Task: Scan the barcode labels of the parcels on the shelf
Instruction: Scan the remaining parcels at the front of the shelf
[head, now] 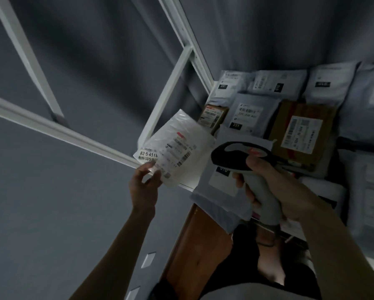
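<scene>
Head view: a white parcel is pinched by the left hand, while a barcode scanner is gripped by the right hand.

White plastic mailer with barcode label face up, tilted at the shelf's left edge, grey-and-black barcode scanner just right of it, grey mailers and brown box lying behind

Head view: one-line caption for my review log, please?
Left hand holds a white parcel while the right hand grips a barcode scanner before shelved parcels.
</scene>
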